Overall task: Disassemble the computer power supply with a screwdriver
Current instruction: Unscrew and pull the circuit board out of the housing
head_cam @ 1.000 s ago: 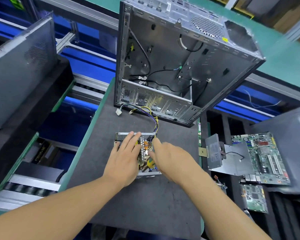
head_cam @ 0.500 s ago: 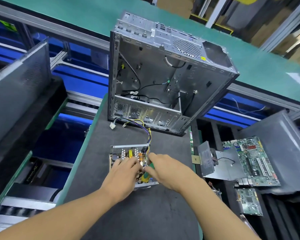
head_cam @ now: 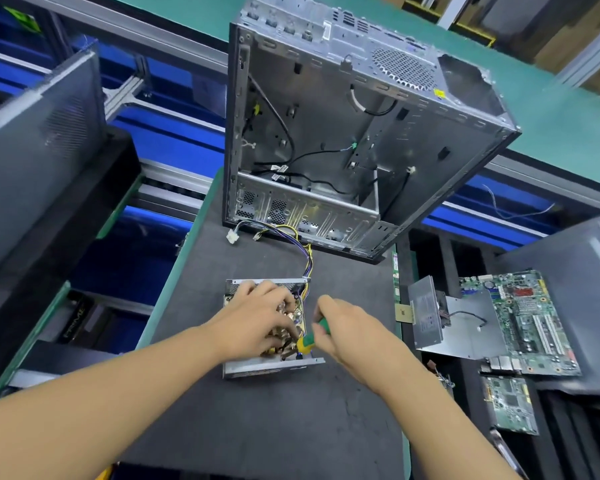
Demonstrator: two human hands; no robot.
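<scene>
The opened power supply lies on the dark mat, its circuit board and parts exposed, its coloured wire bundle running up toward the case. My left hand lies on top of the board with fingers curled among the components; what it holds is hidden. My right hand grips a green and yellow screwdriver by the handle, its tip pointing down-left into the supply's near right corner.
An empty grey computer case stands open at the back of the mat. To the right lie a metal cover and green motherboards. Dark panels lean at the left over a blue conveyor.
My right hand has drawn back to the right and the screwdriver handle now shows. My left hand has shifted from flat on the supply's left side to curled over the board.
</scene>
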